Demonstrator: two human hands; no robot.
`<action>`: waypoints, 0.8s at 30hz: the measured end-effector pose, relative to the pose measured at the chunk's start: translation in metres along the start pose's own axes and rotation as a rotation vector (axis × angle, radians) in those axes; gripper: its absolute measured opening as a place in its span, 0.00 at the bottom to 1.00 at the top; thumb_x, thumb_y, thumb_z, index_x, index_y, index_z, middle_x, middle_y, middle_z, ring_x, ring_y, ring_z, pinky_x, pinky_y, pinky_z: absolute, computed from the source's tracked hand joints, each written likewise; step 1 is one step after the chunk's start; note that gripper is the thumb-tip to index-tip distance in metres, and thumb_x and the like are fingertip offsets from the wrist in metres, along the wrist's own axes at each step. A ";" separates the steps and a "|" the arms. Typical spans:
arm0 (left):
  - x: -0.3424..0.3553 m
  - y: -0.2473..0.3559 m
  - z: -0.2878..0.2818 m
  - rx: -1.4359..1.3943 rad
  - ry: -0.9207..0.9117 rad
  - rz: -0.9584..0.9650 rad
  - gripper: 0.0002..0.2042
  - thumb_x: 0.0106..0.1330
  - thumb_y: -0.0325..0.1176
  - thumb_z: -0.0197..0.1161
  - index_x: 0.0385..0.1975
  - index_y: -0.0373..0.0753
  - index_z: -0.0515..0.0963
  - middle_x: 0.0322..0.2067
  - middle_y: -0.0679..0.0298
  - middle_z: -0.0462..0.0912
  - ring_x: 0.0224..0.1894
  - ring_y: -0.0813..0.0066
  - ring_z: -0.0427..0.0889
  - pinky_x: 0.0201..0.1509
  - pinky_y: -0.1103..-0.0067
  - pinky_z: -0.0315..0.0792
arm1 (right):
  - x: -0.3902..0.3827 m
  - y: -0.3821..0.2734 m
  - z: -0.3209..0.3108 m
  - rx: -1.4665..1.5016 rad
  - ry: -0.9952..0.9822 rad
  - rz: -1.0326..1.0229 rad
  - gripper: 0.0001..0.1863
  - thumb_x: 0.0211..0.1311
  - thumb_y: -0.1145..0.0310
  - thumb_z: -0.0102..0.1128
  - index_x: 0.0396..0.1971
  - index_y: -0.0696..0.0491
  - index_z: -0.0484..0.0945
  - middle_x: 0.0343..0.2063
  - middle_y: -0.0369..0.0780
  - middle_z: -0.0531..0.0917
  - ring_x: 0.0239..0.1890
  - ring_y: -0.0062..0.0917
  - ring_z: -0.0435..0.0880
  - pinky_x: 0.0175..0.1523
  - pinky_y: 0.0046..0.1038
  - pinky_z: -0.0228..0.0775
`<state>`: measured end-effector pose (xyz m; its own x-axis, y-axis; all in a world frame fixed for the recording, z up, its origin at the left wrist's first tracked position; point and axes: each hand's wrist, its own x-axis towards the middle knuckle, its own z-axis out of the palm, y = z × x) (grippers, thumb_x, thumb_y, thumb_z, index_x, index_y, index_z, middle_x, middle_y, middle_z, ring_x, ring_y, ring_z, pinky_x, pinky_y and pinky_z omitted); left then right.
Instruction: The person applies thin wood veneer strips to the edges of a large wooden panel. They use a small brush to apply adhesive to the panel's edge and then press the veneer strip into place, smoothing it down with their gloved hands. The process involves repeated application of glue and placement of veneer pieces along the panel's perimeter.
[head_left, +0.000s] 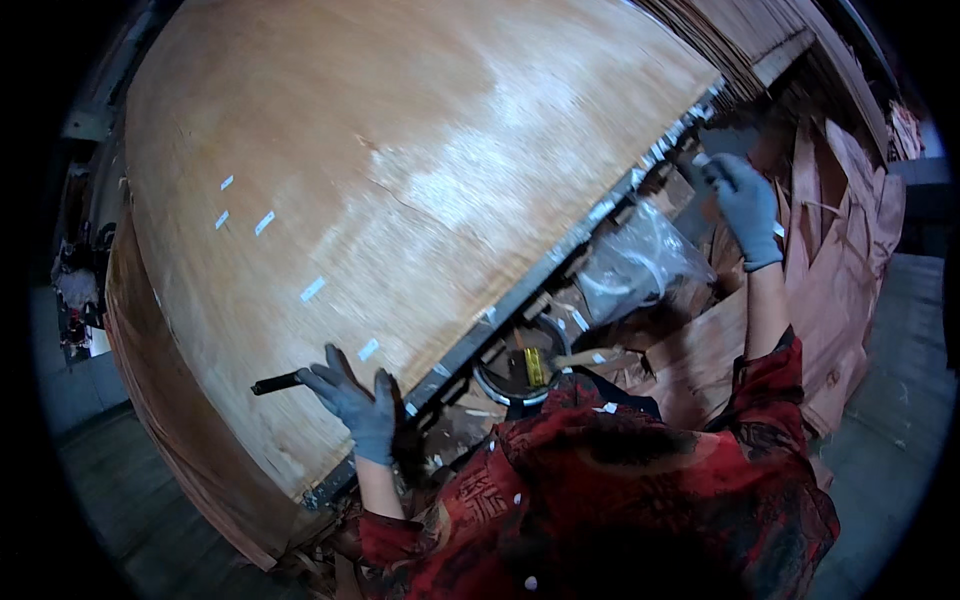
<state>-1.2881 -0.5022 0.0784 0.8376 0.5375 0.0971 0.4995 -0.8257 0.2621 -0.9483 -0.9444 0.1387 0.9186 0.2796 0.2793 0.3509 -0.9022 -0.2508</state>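
Observation:
A large sheet of wood veneer [400, 120] lies in front of me, with a crack and several small white tape strips [312, 289] on its face. My left hand [352, 405], in a grey glove, rests at the sheet's near left edge. A slim black handle-like tool [275, 383] sticks out to the left from its fingers; its other end is hidden. My right hand [742, 205], also gloved, is beyond the sheet's right edge, fingers bent together. A small white piece [701, 159] shows at its fingertips, too small to tell clearly.
Along the sheet's near edge runs a dark ledge [540, 275] dotted with white scraps. Below it are a clear plastic bag [640, 262], a round container [490, 385] and a yellow-wrapped item [534, 367]. Loose veneer pieces [800, 290] heap at the right.

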 end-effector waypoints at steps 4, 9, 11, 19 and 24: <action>-0.065 -0.009 0.005 0.193 -0.122 -0.057 0.44 0.60 0.41 0.58 0.64 0.26 0.34 0.65 0.46 0.51 0.68 0.40 0.30 0.68 0.58 0.28 | -0.054 -0.028 0.032 0.348 -0.390 0.108 0.08 0.54 0.62 0.58 0.33 0.46 0.81 0.31 0.40 0.82 0.34 0.35 0.81 0.39 0.33 0.72; -0.093 -0.027 0.000 -0.168 0.145 0.008 0.44 0.62 0.38 0.57 0.64 0.27 0.30 0.65 0.41 0.46 0.69 0.44 0.29 0.69 0.61 0.33 | -0.063 -0.055 0.114 0.708 -0.517 0.283 0.16 0.57 0.61 0.54 0.34 0.59 0.80 0.26 0.43 0.82 0.28 0.30 0.80 0.38 0.28 0.71; -0.112 -0.031 -0.024 0.018 0.116 -0.009 0.45 0.62 0.38 0.58 0.65 0.30 0.30 0.65 0.39 0.43 0.69 0.44 0.28 0.69 0.61 0.36 | -0.064 -0.073 0.121 0.810 -0.507 0.349 0.17 0.56 0.60 0.55 0.32 0.60 0.80 0.25 0.44 0.82 0.28 0.31 0.81 0.37 0.29 0.71; -0.195 -0.069 -0.041 -0.073 0.325 -0.208 0.42 0.59 0.37 0.61 0.66 0.32 0.39 0.67 0.46 0.42 0.69 0.46 0.35 0.70 0.61 0.36 | -0.032 -0.041 0.198 0.485 -0.556 0.296 0.27 0.51 0.46 0.55 0.32 0.59 0.81 0.35 0.51 0.81 0.39 0.41 0.80 0.47 0.33 0.70; -0.193 -0.069 -0.034 0.302 0.219 -0.278 0.37 0.57 0.40 0.64 0.63 0.36 0.54 0.66 0.39 0.38 0.67 0.47 0.50 0.66 0.61 0.51 | -0.035 -0.038 0.188 0.171 -0.452 -0.017 0.16 0.51 0.60 0.59 0.30 0.59 0.81 0.26 0.45 0.83 0.26 0.33 0.81 0.34 0.31 0.72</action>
<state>-1.4917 -0.5426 0.0743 0.6128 0.7420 0.2719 0.7675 -0.6408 0.0190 -0.9596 -0.8584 -0.0354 0.8862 0.4426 -0.1370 0.3563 -0.8401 -0.4089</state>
